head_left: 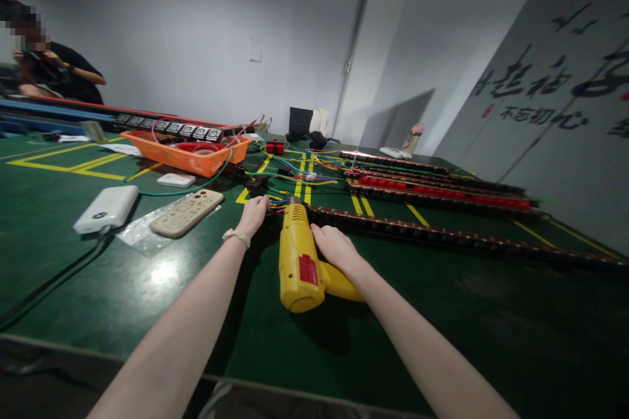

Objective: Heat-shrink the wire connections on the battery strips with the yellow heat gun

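One yellow heat gun [297, 258] is between the left hand [254, 215], pinching wires [278, 201], and right hand [337, 247], grip unclear.

A yellow heat gun [299, 258], coloured wires [278, 200] and a marked green workbench [432, 321] show a workshop.

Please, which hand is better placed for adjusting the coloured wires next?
Probably the left hand: it is at the wires, while the yellow heat gun sits between them and the right hand.
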Action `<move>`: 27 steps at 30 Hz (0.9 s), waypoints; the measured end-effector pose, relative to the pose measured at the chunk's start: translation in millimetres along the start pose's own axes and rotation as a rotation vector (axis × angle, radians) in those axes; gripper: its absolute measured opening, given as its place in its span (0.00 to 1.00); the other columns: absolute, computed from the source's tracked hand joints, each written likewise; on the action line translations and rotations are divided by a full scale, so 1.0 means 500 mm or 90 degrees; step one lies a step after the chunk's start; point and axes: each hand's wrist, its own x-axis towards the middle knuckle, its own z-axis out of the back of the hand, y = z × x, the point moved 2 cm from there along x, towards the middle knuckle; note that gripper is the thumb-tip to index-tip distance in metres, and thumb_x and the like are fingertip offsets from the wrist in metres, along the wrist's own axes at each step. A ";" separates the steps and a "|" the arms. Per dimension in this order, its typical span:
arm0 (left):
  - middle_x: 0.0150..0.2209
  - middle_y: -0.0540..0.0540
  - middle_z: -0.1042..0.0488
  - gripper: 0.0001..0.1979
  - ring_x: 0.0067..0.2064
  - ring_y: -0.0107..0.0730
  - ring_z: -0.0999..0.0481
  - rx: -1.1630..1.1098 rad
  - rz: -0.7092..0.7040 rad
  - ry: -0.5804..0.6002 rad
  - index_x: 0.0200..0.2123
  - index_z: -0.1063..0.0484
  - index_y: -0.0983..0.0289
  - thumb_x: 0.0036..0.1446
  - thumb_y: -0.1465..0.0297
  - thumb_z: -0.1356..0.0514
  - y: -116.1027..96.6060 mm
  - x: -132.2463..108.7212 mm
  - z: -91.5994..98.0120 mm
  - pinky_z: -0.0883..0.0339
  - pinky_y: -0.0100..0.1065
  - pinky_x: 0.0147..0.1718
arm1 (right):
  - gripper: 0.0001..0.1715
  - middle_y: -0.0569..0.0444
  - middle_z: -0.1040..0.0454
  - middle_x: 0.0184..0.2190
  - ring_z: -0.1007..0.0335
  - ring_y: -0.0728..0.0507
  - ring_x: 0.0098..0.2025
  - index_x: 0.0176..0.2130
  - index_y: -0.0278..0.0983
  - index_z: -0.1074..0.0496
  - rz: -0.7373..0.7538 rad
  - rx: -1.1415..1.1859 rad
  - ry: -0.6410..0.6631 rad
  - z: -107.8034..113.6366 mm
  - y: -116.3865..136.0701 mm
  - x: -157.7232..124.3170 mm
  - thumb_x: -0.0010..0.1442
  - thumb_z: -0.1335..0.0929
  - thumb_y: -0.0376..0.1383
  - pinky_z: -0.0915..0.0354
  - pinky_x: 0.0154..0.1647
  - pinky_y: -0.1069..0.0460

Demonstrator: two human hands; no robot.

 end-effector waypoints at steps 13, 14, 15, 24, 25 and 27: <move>0.19 0.50 0.38 0.18 0.26 0.27 0.39 0.038 -0.051 -0.057 0.18 0.39 0.65 0.51 0.59 0.52 -0.011 -0.005 0.001 0.49 0.30 0.26 | 0.34 0.40 0.29 0.42 0.33 0.36 0.44 0.40 0.33 0.28 -0.020 -0.011 -0.004 0.011 -0.017 -0.010 0.61 0.52 0.48 0.40 0.41 0.46; 0.19 0.49 0.39 0.17 0.26 0.27 0.39 0.041 -0.057 -0.057 0.18 0.40 0.64 0.52 0.59 0.52 -0.013 -0.006 0.002 0.49 0.30 0.26 | 0.34 0.41 0.29 0.42 0.33 0.36 0.44 0.40 0.33 0.28 -0.018 -0.013 -0.004 0.010 -0.015 -0.008 0.61 0.52 0.48 0.40 0.41 0.46; 0.19 0.49 0.39 0.17 0.26 0.27 0.40 0.040 -0.058 -0.055 0.18 0.40 0.64 0.52 0.60 0.52 -0.013 -0.006 0.001 0.49 0.30 0.26 | 0.34 0.41 0.29 0.42 0.33 0.36 0.44 0.39 0.33 0.28 -0.017 -0.014 -0.004 0.008 -0.013 -0.006 0.61 0.52 0.48 0.40 0.41 0.46; 0.21 0.50 0.37 0.17 0.26 0.28 0.38 0.023 -0.057 -0.044 0.19 0.37 0.65 0.51 0.59 0.53 -0.001 0.002 0.000 0.47 0.30 0.26 | 0.33 0.40 0.28 0.42 0.32 0.35 0.45 0.40 0.31 0.28 0.001 -0.010 -0.003 -0.017 0.035 0.020 0.61 0.51 0.46 0.39 0.42 0.45; 0.21 0.50 0.36 0.18 0.27 0.28 0.38 0.022 -0.056 -0.042 0.19 0.37 0.65 0.51 0.59 0.53 0.000 0.002 0.000 0.47 0.30 0.27 | 0.33 0.40 0.28 0.42 0.32 0.35 0.45 0.40 0.31 0.28 0.006 -0.009 -0.001 -0.021 0.041 0.023 0.61 0.51 0.46 0.39 0.43 0.45; 0.21 0.51 0.35 0.17 0.27 0.29 0.37 0.025 -0.049 -0.038 0.19 0.37 0.65 0.50 0.59 0.53 0.000 0.004 0.000 0.46 0.31 0.27 | 0.32 0.40 0.28 0.42 0.32 0.35 0.45 0.40 0.32 0.28 0.014 -0.009 0.005 -0.028 0.052 0.027 0.61 0.51 0.46 0.39 0.43 0.45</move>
